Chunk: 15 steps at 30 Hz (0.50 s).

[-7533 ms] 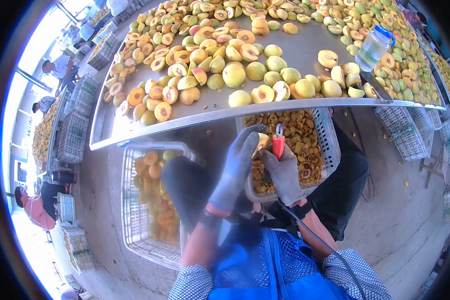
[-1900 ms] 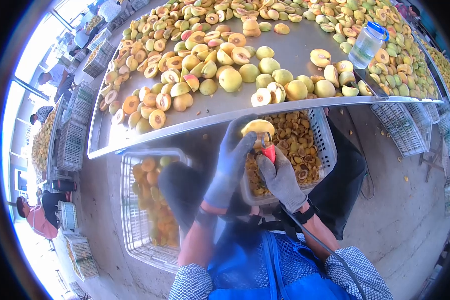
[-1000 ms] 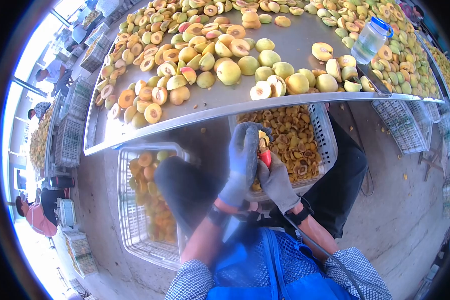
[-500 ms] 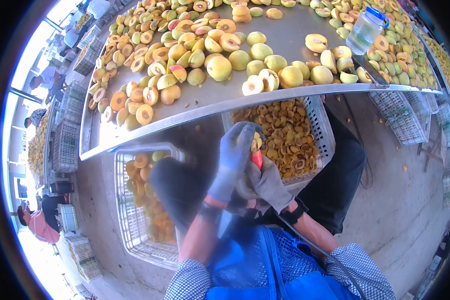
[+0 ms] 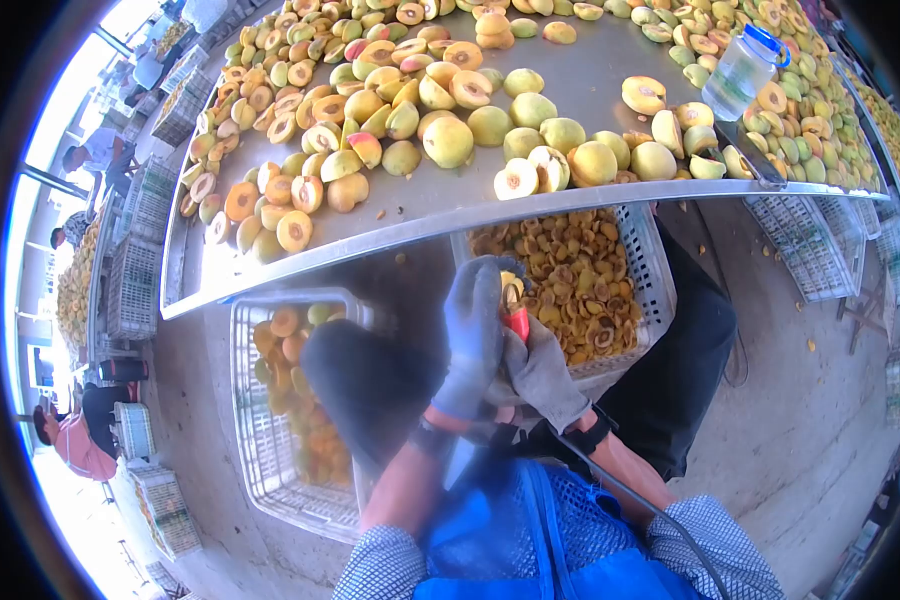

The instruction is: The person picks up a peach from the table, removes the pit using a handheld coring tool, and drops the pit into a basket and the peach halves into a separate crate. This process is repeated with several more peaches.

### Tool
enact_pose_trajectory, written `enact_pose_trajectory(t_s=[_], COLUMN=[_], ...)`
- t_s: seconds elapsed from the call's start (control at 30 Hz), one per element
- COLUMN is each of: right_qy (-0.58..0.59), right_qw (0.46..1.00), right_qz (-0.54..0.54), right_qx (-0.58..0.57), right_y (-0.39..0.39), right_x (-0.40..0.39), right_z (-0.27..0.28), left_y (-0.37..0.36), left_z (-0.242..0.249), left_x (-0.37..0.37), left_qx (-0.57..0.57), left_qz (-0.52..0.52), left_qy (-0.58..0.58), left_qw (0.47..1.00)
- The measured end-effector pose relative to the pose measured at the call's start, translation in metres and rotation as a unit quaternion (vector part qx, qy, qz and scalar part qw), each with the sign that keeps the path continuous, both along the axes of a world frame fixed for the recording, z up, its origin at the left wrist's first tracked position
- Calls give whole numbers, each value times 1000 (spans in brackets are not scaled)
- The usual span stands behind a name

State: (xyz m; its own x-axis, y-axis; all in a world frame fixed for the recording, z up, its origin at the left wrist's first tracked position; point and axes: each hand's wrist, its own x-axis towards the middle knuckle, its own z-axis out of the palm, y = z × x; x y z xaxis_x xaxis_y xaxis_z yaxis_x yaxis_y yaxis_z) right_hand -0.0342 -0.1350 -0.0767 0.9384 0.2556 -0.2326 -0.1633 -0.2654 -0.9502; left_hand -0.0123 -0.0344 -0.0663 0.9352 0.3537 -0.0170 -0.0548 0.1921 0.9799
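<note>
In my gloved left hand [image 5: 473,320], the fingers are wrapped round a yellow peach half [image 5: 511,284], mostly hidden by the glove. My gloved right hand [image 5: 544,378] grips a pitting tool [image 5: 517,322] by its red handle. The tool's curved metal tip meets the cut face of the fruit. From my right wrist a dark cable [image 5: 635,500] runs down past my sleeve. Both hands are close together over the near edge of a crate [image 5: 654,268] full of small brown-orange pieces that look like pits.
A metal table [image 5: 410,205] ahead carries many whole and halved peaches [image 5: 448,142]. A water bottle [image 5: 742,75] and a dark knife-like blade [image 5: 752,155] are at its right. Left of my knee stands a crate of peaches [image 5: 253,440]. People [image 5: 82,440] sit farther left, among stacked crates.
The view has shifted slightly. My left hand has turned a little, and the tool's metal loop now shows at the peach half. Both hands keep their hold.
</note>
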Motion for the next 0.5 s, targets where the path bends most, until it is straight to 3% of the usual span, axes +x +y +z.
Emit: enact_pose_trajectory(t_s=[0.13, 0.2, 0.33, 0.4, 0.5], right_qy=[-21, -113, -95, 26, 1], right_qw=[999, 991, 991, 991, 988], right_qz=[32, 69, 68, 39, 31], right_qx=[8, 10, 61, 123, 153], right_y=[-3, -5, -5, -2, 3], right_x=[2, 1, -1, -2, -5], right_z=[-4, -2, 3, 3, 5], left_y=[2, 5, 10, 12, 14], left_z=[3, 2, -4, -8, -4], left_x=[1, 1, 5, 6, 7], left_qx=[-38, -37, -35, 3, -13], left_qz=[-14, -28, -59, -53, -75], left_qy=[7, 8, 22, 35, 27], left_qw=[999, 999, 997, 998, 997])
